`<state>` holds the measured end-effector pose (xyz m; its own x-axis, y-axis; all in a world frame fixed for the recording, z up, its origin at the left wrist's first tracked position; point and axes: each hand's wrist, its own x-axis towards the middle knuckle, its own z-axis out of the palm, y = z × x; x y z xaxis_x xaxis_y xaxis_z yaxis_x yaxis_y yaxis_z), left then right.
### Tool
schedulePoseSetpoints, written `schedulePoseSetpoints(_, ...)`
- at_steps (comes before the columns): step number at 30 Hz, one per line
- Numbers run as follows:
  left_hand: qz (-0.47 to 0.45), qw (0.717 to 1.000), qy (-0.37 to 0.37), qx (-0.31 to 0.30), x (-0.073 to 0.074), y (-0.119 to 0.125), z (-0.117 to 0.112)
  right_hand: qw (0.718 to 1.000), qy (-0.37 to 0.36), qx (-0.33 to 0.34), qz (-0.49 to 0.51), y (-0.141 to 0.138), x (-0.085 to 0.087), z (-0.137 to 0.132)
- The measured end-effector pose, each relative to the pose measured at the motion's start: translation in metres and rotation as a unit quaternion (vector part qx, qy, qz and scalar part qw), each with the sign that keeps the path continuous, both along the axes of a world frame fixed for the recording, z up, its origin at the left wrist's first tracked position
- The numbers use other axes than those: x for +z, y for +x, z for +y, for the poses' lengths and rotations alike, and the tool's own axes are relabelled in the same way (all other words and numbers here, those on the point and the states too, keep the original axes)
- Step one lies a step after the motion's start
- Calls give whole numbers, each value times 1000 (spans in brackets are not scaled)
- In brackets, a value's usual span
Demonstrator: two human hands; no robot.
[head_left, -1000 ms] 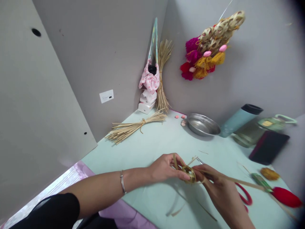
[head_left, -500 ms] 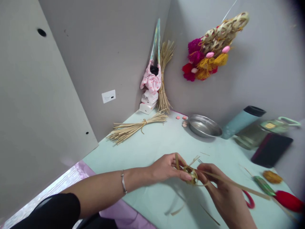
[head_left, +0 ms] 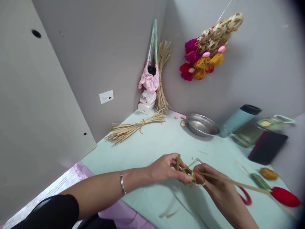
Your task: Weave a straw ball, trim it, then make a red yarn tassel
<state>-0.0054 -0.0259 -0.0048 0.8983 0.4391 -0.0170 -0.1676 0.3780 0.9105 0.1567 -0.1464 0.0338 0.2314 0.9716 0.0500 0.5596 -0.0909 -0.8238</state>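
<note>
My left hand grips a small woven straw ring between thumb and fingers above the table. A flat strip end stands up beside its fingers. My right hand is closed at the ring's right side, pinching a long flat straw strip that trails off to the right. Its fingertips are partly hidden. Beneath my right hand lie scissors; their red handle and metal tips show, the rest is covered.
A tied straw bundle lies at the back left. A steel bowl, a blue tumbler, a dark phone and a red yarn bundle lie right. Straw scraps lie in front. A woven hanging with tassels is on the wall.
The view has shifted slightly, moving the surroundings a little to the left. Both hands keep their hold; the woven ring has turned slightly and my right fingers sit closer against it.
</note>
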Motion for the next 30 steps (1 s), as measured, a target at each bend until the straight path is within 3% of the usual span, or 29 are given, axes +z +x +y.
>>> schedulePoseSetpoints(6,-4,999,-39,8,5,0,4,999,18,26,-34,-3,6,-1)
schedulePoseSetpoints(10,-9,998,-55,18,1,1,7,993,75,-15,-87,-9,7,-3)
schedulePoseSetpoints(16,-39,998,-40,0,-1,2,8,985,136,-69,-81,-13,1,-5)
schedulePoseSetpoints(24,-48,998,-33,-13,0,1,3,985,104,-33,-135,-4,-3,-4)
schedulePoseSetpoints(30,-32,999,-21,-9,-2,1,2,996,40,-72,42,-13,6,-3)
